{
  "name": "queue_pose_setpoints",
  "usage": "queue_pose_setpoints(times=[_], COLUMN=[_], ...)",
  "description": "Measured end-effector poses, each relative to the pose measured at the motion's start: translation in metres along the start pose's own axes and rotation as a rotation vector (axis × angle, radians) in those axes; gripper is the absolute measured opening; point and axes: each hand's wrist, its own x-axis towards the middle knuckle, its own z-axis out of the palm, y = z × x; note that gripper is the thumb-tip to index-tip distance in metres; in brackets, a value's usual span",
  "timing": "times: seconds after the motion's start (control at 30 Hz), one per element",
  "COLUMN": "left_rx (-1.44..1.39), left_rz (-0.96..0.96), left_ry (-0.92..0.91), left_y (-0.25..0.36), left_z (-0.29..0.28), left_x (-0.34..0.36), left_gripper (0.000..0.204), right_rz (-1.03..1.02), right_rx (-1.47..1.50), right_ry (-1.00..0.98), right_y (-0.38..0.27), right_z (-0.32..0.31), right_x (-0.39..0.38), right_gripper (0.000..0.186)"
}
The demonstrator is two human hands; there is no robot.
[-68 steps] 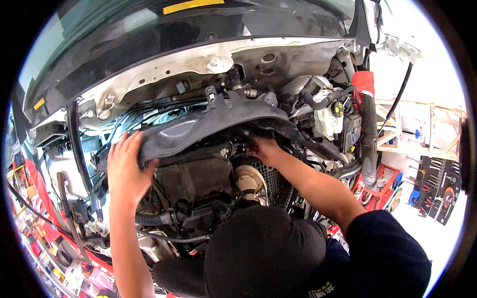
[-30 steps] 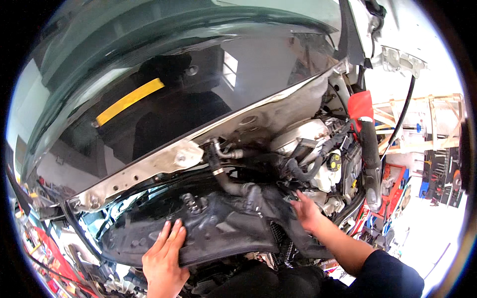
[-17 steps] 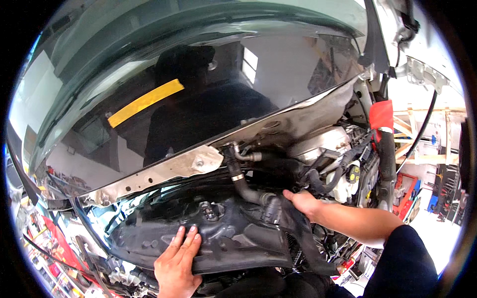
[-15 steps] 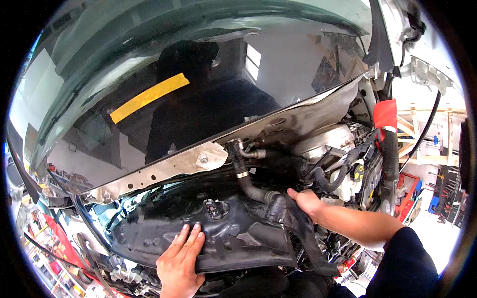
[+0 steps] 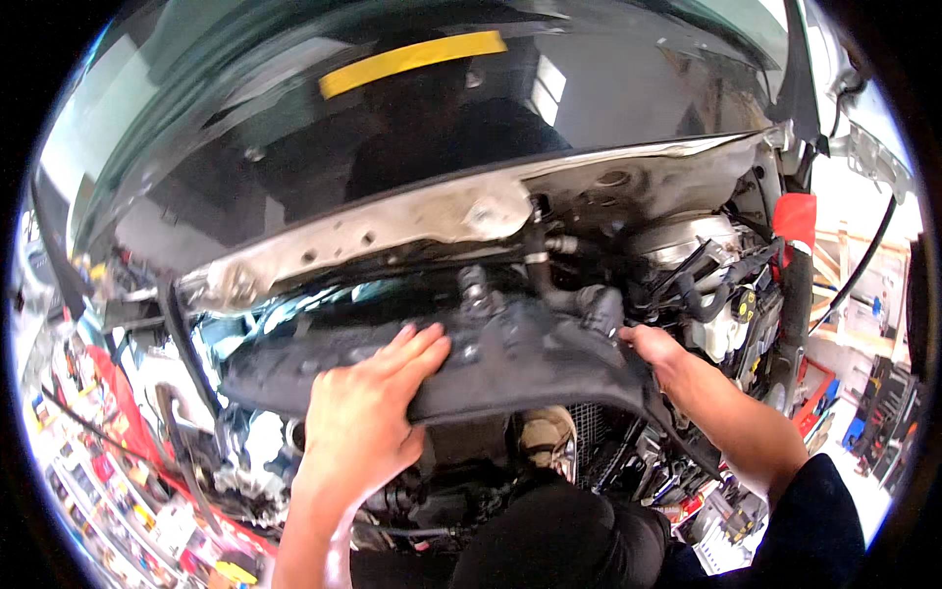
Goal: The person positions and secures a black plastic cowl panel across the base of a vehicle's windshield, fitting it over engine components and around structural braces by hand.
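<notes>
A long black moulded plastic panel (image 5: 510, 368) lies across the engine bay below the windscreen. My left hand (image 5: 365, 412) grips its front edge left of centre, fingers spread over the top. My right hand (image 5: 659, 351) holds the panel's right end, next to black hoses (image 5: 549, 275). Both forearms come up from the lower edge. The right one wears a dark sleeve (image 5: 814, 520).
The windscreen (image 5: 412, 128) with a yellow strip fills the top. A bare metal cowl ledge (image 5: 432, 231) runs under it. A red-wrapped black strut (image 5: 793, 275) and a white reservoir (image 5: 731, 324) stand at the right. Red tool drawers (image 5: 108, 461) sit at lower left.
The view has dropped and closed in on the engine bay. My left hand has slid up over the panel's front edge, and the panel sits higher and nearer the cowl.
</notes>
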Motion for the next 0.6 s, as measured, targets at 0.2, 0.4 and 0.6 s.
queue_pose_setpoints(times=[0.2,0.4,0.6], left_rx=[0.04,0.086,0.03], left_rz=[0.078,0.065,0.037], left_ry=[-0.018,-0.021,-0.047], left_y=[-0.01,-0.002,-0.005], left_z=[0.008,0.025,0.009], left_x=[-0.013,-0.029,-0.004], left_gripper=[0.074,0.079,0.073], right_rz=[-0.104,-0.132,-0.12], right_rx=[0.295,0.159,-0.154], right_ry=[-0.036,0.1,0.161], right_y=[0.043,0.04,0.025], right_z=[-0.018,-0.015,-0.035], right_x=[0.036,0.028,0.029], right_gripper=[0.033,0.031,0.037])
